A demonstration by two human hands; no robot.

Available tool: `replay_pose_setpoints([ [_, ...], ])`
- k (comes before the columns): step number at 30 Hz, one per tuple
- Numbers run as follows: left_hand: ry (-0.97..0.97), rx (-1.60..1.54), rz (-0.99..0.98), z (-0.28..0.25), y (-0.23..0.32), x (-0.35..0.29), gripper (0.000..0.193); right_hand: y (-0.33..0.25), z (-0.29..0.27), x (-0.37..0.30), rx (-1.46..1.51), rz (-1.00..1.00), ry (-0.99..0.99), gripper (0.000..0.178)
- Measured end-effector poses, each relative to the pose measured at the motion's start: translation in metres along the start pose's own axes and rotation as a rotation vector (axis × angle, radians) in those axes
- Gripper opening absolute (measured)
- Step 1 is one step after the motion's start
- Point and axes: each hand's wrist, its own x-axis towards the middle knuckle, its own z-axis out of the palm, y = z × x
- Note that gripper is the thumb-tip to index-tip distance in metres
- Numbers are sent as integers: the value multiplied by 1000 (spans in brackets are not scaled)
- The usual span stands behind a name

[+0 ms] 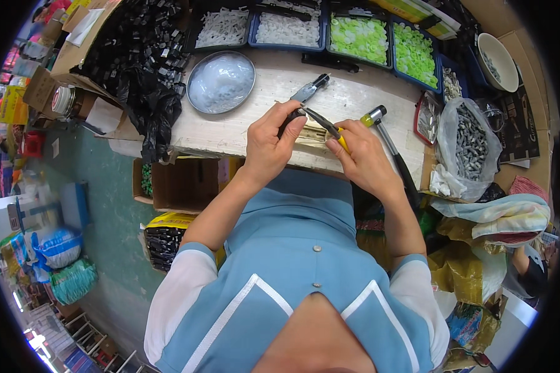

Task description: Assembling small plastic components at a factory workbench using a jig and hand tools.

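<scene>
My left hand point(269, 142) pinches a small black piece point(290, 124) between thumb and fingers above the bench's front edge. In my right hand point(366, 156) is a pair of pliers point(322, 120) with dark metal and a yellow grip, its tip reaching the fingers of my left hand. Partly hidden between the hands is a pale, slotted block point(312, 130) on the bench. Just beyond my left hand lies a black and silver part point(311, 87). A hammer point(389, 142) with a yellowish head and black handle rests right of my right hand.
Trays of white pieces point(286, 30) and green pieces point(358, 38) line the back. A round metal dish point(221, 82) holds plastic-wrapped contents. Black parts point(140, 50) heap at left; a bag of metal parts point(473, 140) and a cream bowl point(498, 62) stand right.
</scene>
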Motion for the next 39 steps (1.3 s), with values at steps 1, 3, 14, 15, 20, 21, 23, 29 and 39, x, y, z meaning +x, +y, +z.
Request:
replay_pose_setpoints([
  [1,13,37,27,0,1,0,20,0,0,0,1,-2,-2,23],
  [3,24,38,24,1,4,-2,19,-1,2,-1,23,4,-5,23],
  [14,-162,-323,-444,-11,-4,-6,16,5,8,-5,-2,-12,-113,20],
  [15,-244,-547,-618,-20,-4,-3,16,6,7,-6,-28,-44,-153,19],
  [20,-566,-1306,-828,-38,-30,-14,19,-5,3,-8,-68,-165,-198,17],
  [21,-552,-1306,-829,-40,-33,-19,19,-6,3,-7,-74,-212,-197,17],
  [23,-548,-1365,-799,-44,-34,-26,20,-8,8,-4,-78,-246,-215,17],
  [29,-401,-1020,-903,-74,-26,-51,24,-12,30,-2,-54,-316,-256,21],
  [39,3,447,-416,-101,-35,-42,30,17,11,-11,0,-119,-84,23],
])
